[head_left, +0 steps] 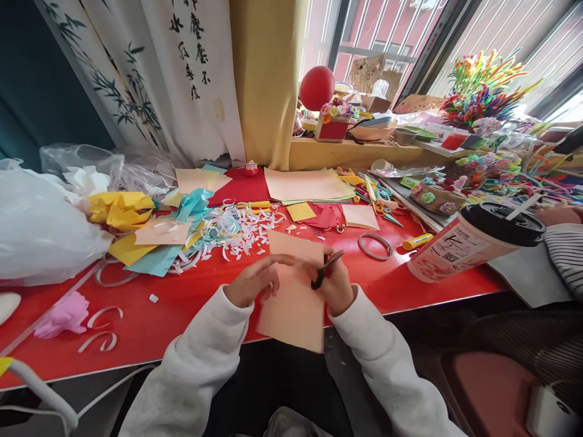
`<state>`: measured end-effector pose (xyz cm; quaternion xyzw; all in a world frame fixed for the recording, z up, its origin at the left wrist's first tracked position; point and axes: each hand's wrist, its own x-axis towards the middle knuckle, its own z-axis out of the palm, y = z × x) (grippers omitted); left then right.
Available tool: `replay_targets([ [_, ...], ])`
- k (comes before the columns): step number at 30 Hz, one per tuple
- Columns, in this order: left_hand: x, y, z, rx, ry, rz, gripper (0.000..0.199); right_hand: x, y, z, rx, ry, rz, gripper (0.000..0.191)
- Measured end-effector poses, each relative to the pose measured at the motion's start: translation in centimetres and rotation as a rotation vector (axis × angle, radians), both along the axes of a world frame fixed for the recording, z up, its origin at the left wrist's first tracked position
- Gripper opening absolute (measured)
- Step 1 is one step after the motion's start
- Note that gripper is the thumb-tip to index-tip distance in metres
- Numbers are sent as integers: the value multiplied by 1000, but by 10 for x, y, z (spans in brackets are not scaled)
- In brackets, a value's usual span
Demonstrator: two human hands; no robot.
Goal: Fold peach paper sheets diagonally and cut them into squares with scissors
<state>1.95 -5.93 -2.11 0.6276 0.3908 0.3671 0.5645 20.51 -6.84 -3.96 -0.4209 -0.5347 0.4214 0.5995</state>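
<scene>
So the right grip (339,286) is closed around a small pair of dark-handled scissors (320,277), blades pointing up and away to the right. The left grip (255,279) has its fingers loosely bent with the index stretched out over a peach sheet of paper (296,312). Honestly can't tell if it's pinching the sheet or just hovering by it, and the fingertips get blurry there. The sheet sits right between the two grips, its near end sticking out past the edge of the red desk (177,321).

Just beyond the left grip there's a messy pile of white paper shreds (241,233), and further left some crumpled yellow paper (121,209) plus a big plastic bag (40,227). Well off to the left of that grip, closer to the desk edge, is a scrunched pink paper (64,315).

Straight out past both grips: a stack of peach sheets (305,184), with a red sheet (241,187) to its left and a little yellow square (300,211) nearer in.

Right of the right grip you get a metal-looking ring (374,257), then a yellow tube (418,241) and a big drink cup (441,252) with a black lid and straw. Way past the cup, somebody else's striped sleeve (565,255) pokes in.
</scene>
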Motion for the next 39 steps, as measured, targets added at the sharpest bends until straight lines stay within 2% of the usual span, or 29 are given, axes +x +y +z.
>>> replay_targets([
  [2,3,-1,0,229,118,104,44,2,4,0,-44,118,-53,29],
  [4,4,-1,-2,326,221,210,46,3,6,0,-69,175,-42,31],
  [5,5,-1,-3,279,217,180,49,2,7,1,-80,210,-31,32],
  [8,3,0,-4,-2,46,-50,52,0,9,0,-108,306,17,36],
  [10,0,0,-3,-80,-39,-93,49,2,10,0,-112,300,0,35],
  [12,-3,1,0,-48,-85,-47,46,10,9,0,-110,262,-57,37],
  [14,-7,2,1,-17,-122,30,48,26,5,3,-130,202,-47,45],
  [18,-9,2,2,-23,-160,175,56,65,-17,13,-193,60,185,80],
  [20,-8,1,1,-33,-174,182,59,76,-32,18,-221,12,299,87],
  [23,-6,0,0,-22,-213,138,58,77,-51,23,-324,-68,509,84],
  [25,-7,-1,2,20,-212,98,51,69,-60,25,-378,-83,573,76],
  [27,-8,-3,5,-8,-200,43,44,61,-66,26,-392,-62,526,61],
  [29,-8,-5,10,-134,-203,1,40,54,-72,27,-394,-36,468,43],
  [31,-8,-5,15,-254,-210,8,38,51,-75,28,-393,-29,485,35],
  [34,-5,-3,21,-242,-226,60,40,53,-77,29,-384,-43,521,40],
  [39,-9,-2,30,-117,-125,66,48,58,-74,28,-476,-144,421,48],
])
